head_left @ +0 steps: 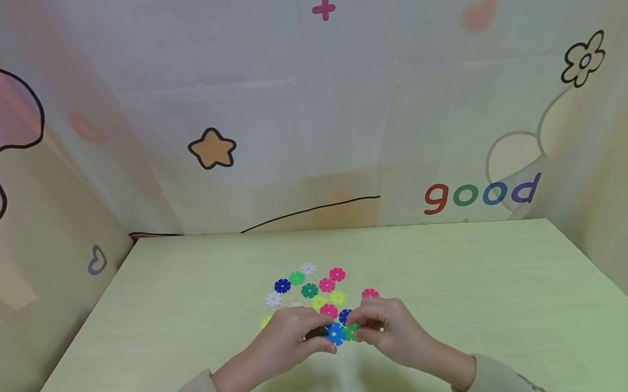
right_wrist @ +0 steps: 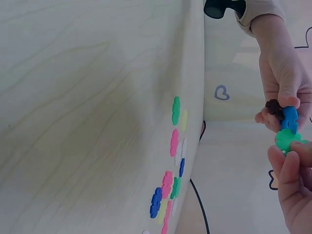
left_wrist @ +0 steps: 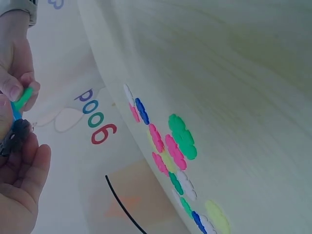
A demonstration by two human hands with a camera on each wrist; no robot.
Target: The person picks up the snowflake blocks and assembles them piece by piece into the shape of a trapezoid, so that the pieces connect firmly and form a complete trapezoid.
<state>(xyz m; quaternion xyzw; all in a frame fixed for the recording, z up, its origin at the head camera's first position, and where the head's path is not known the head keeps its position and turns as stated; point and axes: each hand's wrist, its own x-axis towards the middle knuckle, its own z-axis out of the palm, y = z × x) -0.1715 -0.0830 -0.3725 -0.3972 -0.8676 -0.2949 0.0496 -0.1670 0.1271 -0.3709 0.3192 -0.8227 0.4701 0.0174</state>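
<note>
My left hand (head_left: 289, 339) pinches a blue snowflake disc (head_left: 335, 334) between thumb and fingers. A dark, blackish-brown disc (right_wrist: 275, 108) is joined to the blue one on the left-hand side, partly covered by the fingers. My right hand (head_left: 389, 328) pinches a green snowflake disc (head_left: 351, 333) by its edge. In the right wrist view the green disc meets the blue disc's edge; whether their slots interlock I cannot tell. Both hands are close together above the near part of the table.
Loose snowflake discs lie flat on the table (head_left: 189, 304) beyond the hands: pink (head_left: 337, 274), dark blue (head_left: 282, 286), dark green (head_left: 310, 290), white (head_left: 273, 299) and yellow (head_left: 337, 298). A printed curtain (head_left: 262, 101) hangs behind the table.
</note>
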